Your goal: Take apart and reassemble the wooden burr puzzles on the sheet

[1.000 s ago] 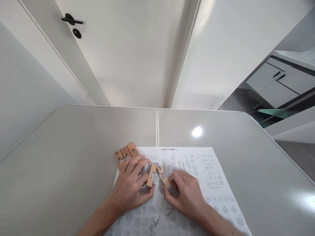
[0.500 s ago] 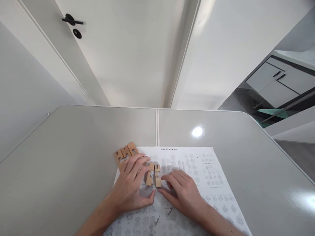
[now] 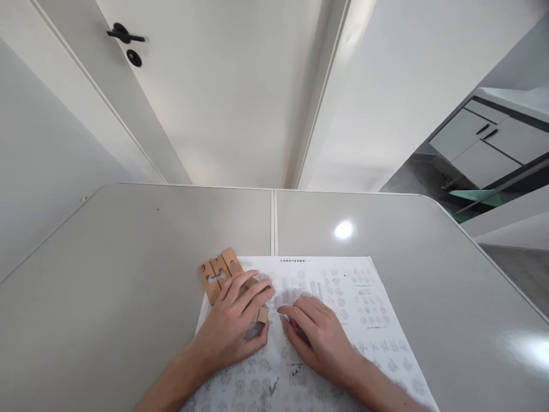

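Observation:
My left hand (image 3: pixel 234 326) lies over small notched wooden pieces on a printed sheet of paper (image 3: pixel 347 297). Its fingers cover them and its thumb closes in from below. Only the end of one wooden piece (image 3: pixel 263 315) shows under the fingertips. My right hand (image 3: pixel 319 337) rests flat on the paper just right of that piece, fingers stretched out with nothing in them. A cluster of flat notched wooden pieces (image 3: pixel 218 271), some with handwritten marks, lies at the paper's top left corner, touching my left fingers.
The grey table (image 3: pixel 128 257) has a seam down its middle and rounded far corners. A white door with a black handle (image 3: pixel 124 35) stands behind it. Grey cabinets (image 3: pixel 484 143) are at the far right.
My right hand has let go of the piece marked 3 and now lies flat. My left hand slid right over both small pieces, which have come together under its fingers.

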Demonstrator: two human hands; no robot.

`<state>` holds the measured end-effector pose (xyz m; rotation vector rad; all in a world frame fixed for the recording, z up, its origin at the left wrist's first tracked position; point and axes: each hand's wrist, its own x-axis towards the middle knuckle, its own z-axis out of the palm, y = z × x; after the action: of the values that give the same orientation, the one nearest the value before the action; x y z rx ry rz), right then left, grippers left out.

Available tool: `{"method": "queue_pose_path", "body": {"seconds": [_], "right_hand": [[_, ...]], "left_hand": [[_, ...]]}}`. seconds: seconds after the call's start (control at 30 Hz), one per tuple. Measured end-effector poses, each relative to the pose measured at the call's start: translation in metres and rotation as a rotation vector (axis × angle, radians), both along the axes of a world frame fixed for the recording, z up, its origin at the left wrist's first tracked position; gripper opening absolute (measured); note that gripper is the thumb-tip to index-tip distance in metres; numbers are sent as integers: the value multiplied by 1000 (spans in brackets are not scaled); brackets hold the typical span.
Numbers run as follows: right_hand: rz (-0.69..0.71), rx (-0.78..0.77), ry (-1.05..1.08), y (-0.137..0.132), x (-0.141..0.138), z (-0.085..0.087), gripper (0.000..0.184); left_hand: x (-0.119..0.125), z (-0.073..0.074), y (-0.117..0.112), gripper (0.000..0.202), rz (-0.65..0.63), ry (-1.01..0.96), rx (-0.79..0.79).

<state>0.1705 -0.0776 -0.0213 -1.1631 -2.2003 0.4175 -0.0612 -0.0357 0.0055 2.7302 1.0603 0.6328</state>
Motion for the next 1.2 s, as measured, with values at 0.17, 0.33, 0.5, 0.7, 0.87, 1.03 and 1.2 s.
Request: {"method": "queue_pose_path", "body": {"seconds": [0.17, 0.33, 0.5, 0.7, 0.87, 1.03, 1.2], "right_hand": [[-13, 18, 20, 0, 0, -1, 19], [-11, 16, 28, 1, 0, -1, 18], [-13, -3, 31, 1, 0, -1, 18], [-9, -23, 48, 0, 0, -4, 16], [-16, -47, 54, 0, 1, -7, 16], [-24, -60, 63, 1, 1, -7, 17], [-19, -61, 86, 2, 0, -6, 16]], "left_hand": [[-1, -1, 0, 49, 45, -24, 13], [-1, -4, 0, 55, 70, -26, 10], [0, -3, -2, 54, 26, -64, 33], [17, -1, -21, 25, -166, -188, 103], [30, -10, -36, 11, -267, -142, 60], [30, -18, -35, 13, -286, -112, -43], [28, -20, -32, 11, -282, -131, -116]]}}
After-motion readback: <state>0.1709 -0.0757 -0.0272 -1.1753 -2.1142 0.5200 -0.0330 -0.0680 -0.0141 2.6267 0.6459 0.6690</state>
